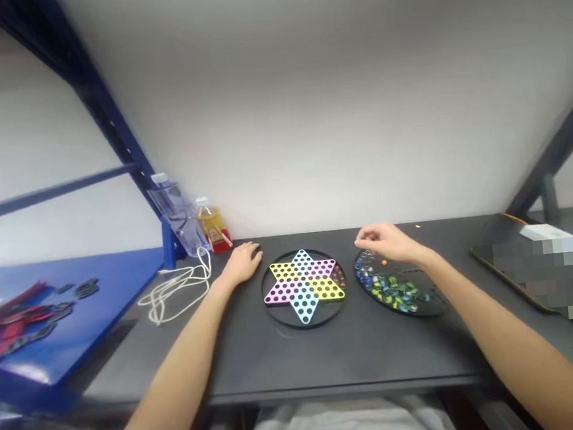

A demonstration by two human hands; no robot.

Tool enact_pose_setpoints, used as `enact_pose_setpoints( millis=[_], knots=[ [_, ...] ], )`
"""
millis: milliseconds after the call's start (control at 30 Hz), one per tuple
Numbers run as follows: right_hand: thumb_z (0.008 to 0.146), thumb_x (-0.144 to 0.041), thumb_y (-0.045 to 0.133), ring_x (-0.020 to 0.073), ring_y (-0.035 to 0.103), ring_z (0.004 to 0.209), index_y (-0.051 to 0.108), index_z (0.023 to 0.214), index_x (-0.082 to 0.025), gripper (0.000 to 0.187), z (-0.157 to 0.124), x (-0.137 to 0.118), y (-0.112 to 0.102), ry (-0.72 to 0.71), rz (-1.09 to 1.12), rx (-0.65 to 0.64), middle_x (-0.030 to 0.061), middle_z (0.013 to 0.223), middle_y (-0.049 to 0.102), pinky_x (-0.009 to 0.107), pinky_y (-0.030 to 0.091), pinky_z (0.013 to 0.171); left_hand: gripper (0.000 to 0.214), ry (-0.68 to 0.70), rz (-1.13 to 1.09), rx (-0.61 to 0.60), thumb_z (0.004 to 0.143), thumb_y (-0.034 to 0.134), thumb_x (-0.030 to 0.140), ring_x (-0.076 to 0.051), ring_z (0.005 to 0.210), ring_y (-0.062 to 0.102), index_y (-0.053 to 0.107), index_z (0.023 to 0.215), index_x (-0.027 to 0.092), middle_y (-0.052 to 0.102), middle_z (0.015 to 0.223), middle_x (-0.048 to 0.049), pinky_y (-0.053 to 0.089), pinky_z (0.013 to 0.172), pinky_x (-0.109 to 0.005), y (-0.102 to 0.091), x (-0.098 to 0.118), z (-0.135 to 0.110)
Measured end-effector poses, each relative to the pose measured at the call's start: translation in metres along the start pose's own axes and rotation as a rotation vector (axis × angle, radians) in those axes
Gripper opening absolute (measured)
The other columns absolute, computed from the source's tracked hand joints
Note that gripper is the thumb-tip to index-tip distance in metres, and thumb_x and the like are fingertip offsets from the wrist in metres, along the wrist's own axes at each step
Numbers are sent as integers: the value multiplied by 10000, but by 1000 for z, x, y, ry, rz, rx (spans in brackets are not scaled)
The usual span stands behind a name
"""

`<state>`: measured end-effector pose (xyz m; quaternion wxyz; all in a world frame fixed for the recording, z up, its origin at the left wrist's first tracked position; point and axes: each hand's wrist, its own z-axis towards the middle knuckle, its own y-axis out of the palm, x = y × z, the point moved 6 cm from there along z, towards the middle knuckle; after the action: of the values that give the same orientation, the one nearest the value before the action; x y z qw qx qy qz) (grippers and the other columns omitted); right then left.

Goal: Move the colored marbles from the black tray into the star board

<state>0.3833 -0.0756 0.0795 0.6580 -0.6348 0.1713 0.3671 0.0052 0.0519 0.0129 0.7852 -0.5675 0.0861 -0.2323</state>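
Head view: board [284,272] left mostly unfilled, few marbles [339,277] seated at its right edge; rest spread in tray [432,302]; left hand [243,262] laid open beside board; right hand [386,243] held curled above tray, grip unclear.

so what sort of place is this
Probably a plain workroom or storeroom rather than a living space, though I can't be sure. Blue steel shelving stands at the left, and a long dark worktable holds a Chinese checkers board.

I read the Chinese checkers board [277,311] as a black disc bearing a yellow, pink and pale-blue star dotted with black holes; the black round tray [428,293] carries blue, green and yellow marbles [393,287].
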Motion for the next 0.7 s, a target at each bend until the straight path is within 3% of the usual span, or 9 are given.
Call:
enact_pose_setpoints(
  millis=[167,367,600,700],
  knots=[
    [797,-402,580,162,592,641,701,826,-150,281,-11,43,-17,44,-136,74,42,688,667,260,441,618,498,17,10,7,927,393,434,-266,1280,483,596,1270,135,582,1325,-129,332,1110,-403,-2,1,-1],
    [770,-263,593,177,628,720,705,828,-159,163,-11,66,-36,58,-300,162,60,768,704,270,452,691,518,21,43,-3,934,374,435,-261,1284,481,579,1288,117,560,1347,-148,334,1111,-392,0,-2,1],
    [668,-215,628,187,627,696,721,817,-164,183,-16,71,-26,98,-219,-96,51,730,697,265,452,645,512,22,39,-14,935,372,437,-260,1291,474,582,1283,125,567,1344,-132,322,1121,-399,1,-3,2],
    [632,-189,628,193,629,694,722,808,-155,202,-17,72,-22,118,-164,-137,57,727,699,265,457,637,506,13,22,-8,927,391,437,-268,1289,476,593,1273,129,572,1338,-136,326,1120,-404,0,-2,1]
  ],
)
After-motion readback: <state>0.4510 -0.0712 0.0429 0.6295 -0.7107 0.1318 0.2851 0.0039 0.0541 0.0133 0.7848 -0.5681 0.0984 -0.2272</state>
